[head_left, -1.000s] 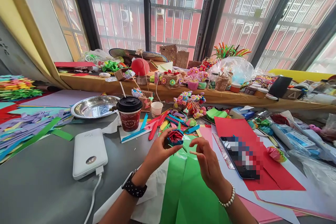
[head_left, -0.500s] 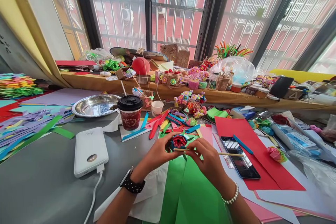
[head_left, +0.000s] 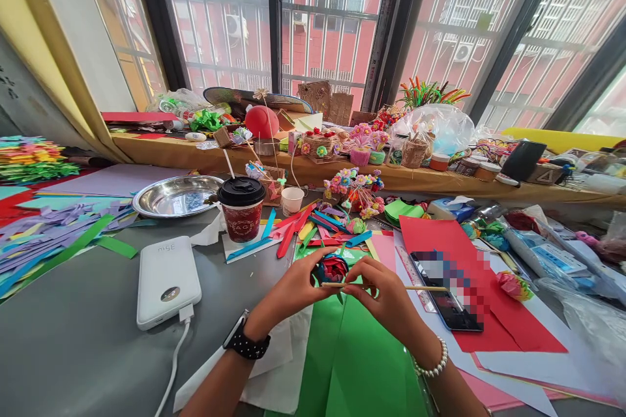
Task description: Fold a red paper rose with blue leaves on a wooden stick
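My left hand (head_left: 297,281) holds a small paper flower (head_left: 334,268) with red inner petals and blue outer ones, its fingers curled around the side. In my right hand (head_left: 379,293) a thin wooden stick (head_left: 425,288) is pinched between thumb and fingers. The stick lies across the near side of the flower, its left tip against the petals, its right end reaching out over the phone. Green sheets of paper (head_left: 366,352) lie below both hands. Just beyond the flower are cut paper strips (head_left: 296,231) in red, blue and green.
A white power bank (head_left: 169,280) with a cable lies left, near a lidded paper cup (head_left: 242,215) and a metal plate (head_left: 147,208). To the right, a phone (head_left: 440,300) rests on red paper (head_left: 528,332) beside a pink paper flower (head_left: 513,285). Crafts crowd the windowsill (head_left: 313,169).
The stick has shifted slightly left and its left end sits a little lower against the flower. The flower is tilted a bit more toward me, and both hands have barely moved.
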A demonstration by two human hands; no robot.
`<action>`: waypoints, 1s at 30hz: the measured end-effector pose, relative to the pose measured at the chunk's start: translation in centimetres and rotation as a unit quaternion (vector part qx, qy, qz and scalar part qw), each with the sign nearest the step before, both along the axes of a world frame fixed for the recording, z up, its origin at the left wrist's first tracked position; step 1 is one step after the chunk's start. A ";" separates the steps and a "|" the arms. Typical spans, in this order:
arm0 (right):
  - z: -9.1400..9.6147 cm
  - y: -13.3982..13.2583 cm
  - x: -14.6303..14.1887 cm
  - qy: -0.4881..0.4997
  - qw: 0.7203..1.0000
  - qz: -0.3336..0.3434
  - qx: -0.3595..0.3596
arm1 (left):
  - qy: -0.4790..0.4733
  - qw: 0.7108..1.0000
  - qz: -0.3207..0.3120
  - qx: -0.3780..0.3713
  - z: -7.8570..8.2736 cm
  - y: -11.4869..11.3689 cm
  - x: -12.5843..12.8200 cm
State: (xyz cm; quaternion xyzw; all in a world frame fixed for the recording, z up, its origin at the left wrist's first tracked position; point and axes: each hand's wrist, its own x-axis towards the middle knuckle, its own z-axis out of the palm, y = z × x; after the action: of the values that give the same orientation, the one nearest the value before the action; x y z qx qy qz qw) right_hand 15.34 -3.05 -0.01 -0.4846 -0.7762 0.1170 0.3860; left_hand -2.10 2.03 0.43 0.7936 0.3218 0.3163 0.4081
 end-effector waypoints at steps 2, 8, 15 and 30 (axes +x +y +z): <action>0.0 0.0 0.0 0.006 1.000 0.004 -0.002 | 0.001 1.000 0.000 0.005 -0.2 0.1 0.0; -0.1 0.0 -0.2 0.014 1.000 0.008 -0.014 | 0.021 1.000 -0.003 0.020 -0.6 0.2 -0.1; -0.4 0.0 -0.3 -0.023 0.999 -0.001 -0.035 | 0.048 0.999 -0.004 0.021 -0.9 0.2 0.1; -1.0 0.3 -0.3 -0.011 0.996 -0.064 0.058 | 0.089 0.976 0.074 0.187 -0.6 0.2 0.3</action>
State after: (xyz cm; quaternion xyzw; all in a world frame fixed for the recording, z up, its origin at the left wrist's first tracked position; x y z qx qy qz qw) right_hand 15.00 -2.71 -0.98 -0.5115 -0.7530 0.0417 0.4119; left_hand -1.85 2.18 -0.20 0.8546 0.3500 0.3287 0.1976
